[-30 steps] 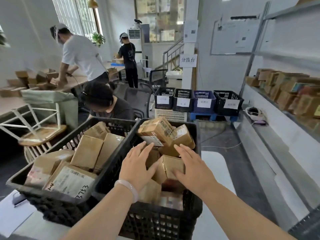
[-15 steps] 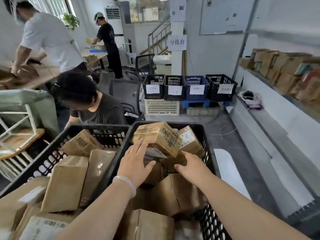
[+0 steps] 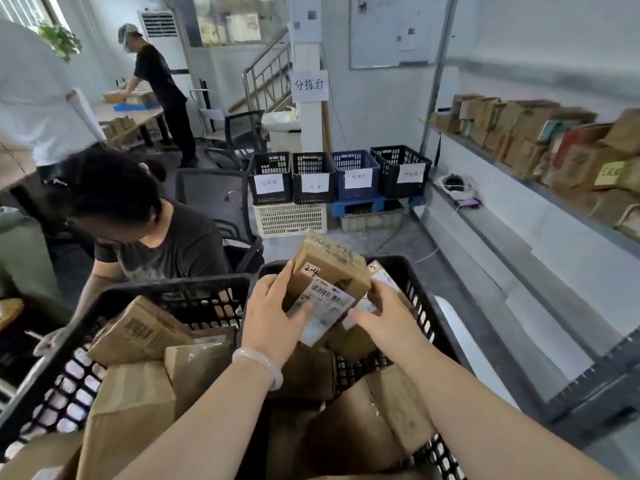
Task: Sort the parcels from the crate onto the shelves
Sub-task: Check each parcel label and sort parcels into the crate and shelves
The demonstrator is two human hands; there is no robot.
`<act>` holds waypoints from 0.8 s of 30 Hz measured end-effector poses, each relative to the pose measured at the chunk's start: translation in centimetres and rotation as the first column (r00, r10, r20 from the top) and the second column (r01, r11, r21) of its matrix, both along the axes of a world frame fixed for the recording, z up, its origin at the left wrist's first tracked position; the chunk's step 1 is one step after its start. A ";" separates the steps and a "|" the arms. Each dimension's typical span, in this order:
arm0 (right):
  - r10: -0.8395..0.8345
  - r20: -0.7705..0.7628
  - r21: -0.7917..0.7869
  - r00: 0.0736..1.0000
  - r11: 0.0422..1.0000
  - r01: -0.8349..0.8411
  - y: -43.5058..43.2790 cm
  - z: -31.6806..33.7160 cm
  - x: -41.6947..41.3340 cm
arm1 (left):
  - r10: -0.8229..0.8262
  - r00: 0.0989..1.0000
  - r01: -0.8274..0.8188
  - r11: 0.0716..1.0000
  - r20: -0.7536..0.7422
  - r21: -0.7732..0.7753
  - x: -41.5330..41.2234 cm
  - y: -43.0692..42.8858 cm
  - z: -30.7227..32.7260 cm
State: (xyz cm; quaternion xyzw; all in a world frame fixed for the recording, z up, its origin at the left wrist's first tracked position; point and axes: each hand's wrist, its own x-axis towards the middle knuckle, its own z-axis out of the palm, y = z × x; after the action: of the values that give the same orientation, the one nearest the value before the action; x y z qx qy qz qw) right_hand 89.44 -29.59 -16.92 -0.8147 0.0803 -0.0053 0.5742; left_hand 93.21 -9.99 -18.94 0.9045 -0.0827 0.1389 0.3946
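Sorting room: shelves [image 3: 502, 237] run right of the crate [image 3: 394, 261]. Above the crate, left hand [image 3: 270, 320] and right hand [image 3: 384, 320] grip one parcel [image 3: 329, 268], long axis tilted up and away; right hand nearer the shelves.

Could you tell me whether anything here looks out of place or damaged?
Nothing looks spilled or damaged. The parcels in the black crate lie jumbled at all angles. The parcel marked 2-4, held tilted by the left hand and right hand, has a white label that seems to overhang its lower edge.
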 end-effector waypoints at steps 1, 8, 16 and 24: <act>-0.004 0.040 0.025 0.999 1.000 0.003 0.1 0.4 0.1 | 0.002 1.000 -0.001 1.000 0.014 -0.028 -0.2 -0.2 0.7; -0.050 0.237 0.003 0.970 0.999 0.050 -0.1 2.5 -1.4 | -0.078 0.996 0.088 0.962 0.048 -0.260 -1.8 -2.4 3.9; -0.287 0.356 0.052 0.889 0.956 0.288 -2.0 3.6 -5.5 | -0.261 0.958 0.283 0.929 0.121 -0.239 -4.0 -5.2 4.0; -0.484 0.404 0.052 0.776 0.859 0.509 -7.0 5.1 -13.4 | -0.606 0.782 0.621 0.778 0.144 -0.096 -8.4 -11.2 5.3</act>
State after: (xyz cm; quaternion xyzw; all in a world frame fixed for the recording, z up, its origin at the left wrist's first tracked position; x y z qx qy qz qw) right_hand 76.07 -36.61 -11.86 -0.7625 0.1721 -0.3265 0.5314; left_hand 84.83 -21.23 -13.68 0.7901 -0.3837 0.0556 0.4749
